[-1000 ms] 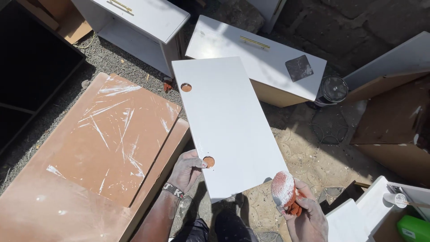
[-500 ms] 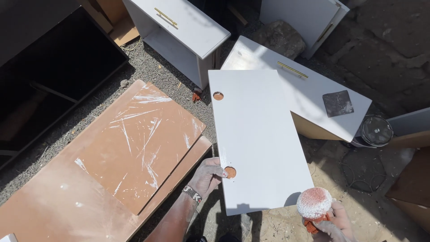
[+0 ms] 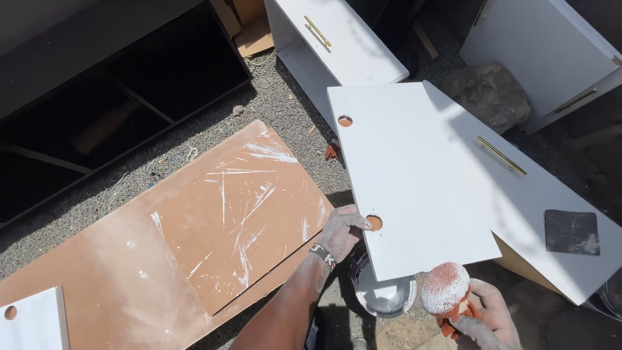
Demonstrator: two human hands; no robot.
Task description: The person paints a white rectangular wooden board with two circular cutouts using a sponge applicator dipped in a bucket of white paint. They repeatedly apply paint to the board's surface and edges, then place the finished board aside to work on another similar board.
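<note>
My left hand [image 3: 340, 231] grips the near left edge of a white cabinet door panel [image 3: 414, 178], fingers by its near round hinge hole [image 3: 374, 223]. A second hinge hole [image 3: 345, 121] sits at the panel's far left. The panel lies flat, raised above the ground. My right hand [image 3: 486, 314], dusted white, holds a balled reddish cloth pad [image 3: 444, 288] coated with white, just below the panel's near edge. A round tin of white paint [image 3: 383, 295] stands under that near edge, partly hidden by the panel.
A brown board with white smears [image 3: 214, 214] lies on gravel at left, over a larger brown sheet [image 3: 97, 285]. White cabinet pieces with brass handles [image 3: 500, 155] lie right and behind; a dark sandpaper square [image 3: 571, 231] rests on one. A black open cabinet [image 3: 97, 104] stands far left.
The view has shifted so the panel sits further right and nearer. My right hand with the pad has moved left, closer to the panel's near edge. The paint tin has come into view.
</note>
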